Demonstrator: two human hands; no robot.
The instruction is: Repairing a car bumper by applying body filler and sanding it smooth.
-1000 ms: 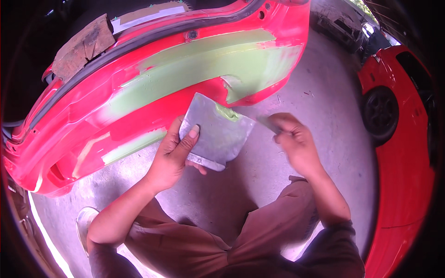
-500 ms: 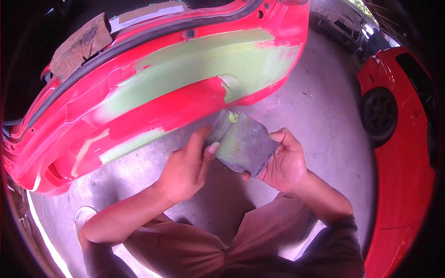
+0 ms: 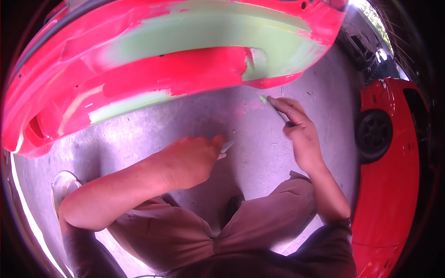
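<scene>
My left hand [image 3: 192, 160] is closed, its fingers gripping a thin grey putty spreader [image 3: 226, 147]; only a pale corner of it sticks out past the fingertips. Farther right and a little higher, my right hand [image 3: 299, 127] grips a flat putty scraper [image 3: 278, 111] seen almost edge-on. A dab of light green filler [image 3: 263, 99] sits at its far end, just short of the bumper. In front of both hands is a red car bumper [image 3: 204, 69] with broad patches of dried-looking green filler [image 3: 185, 37]. A rougher filler patch [image 3: 257, 62] lies near its right part.
Below the bumper runs a grey concrete floor [image 3: 264, 157] with small bits of debris. A red car body [image 3: 387, 185] with a black wheel [image 3: 373, 136] stands at the right. My knees are bent beneath my arms, and a shoe [image 3: 65, 183] shows at the left.
My hands have moved apart, separating the two putty tools. The right has gone forward with the filler-tipped scraper, the left has turned over. The view has shifted, placing the bumper higher.
</scene>
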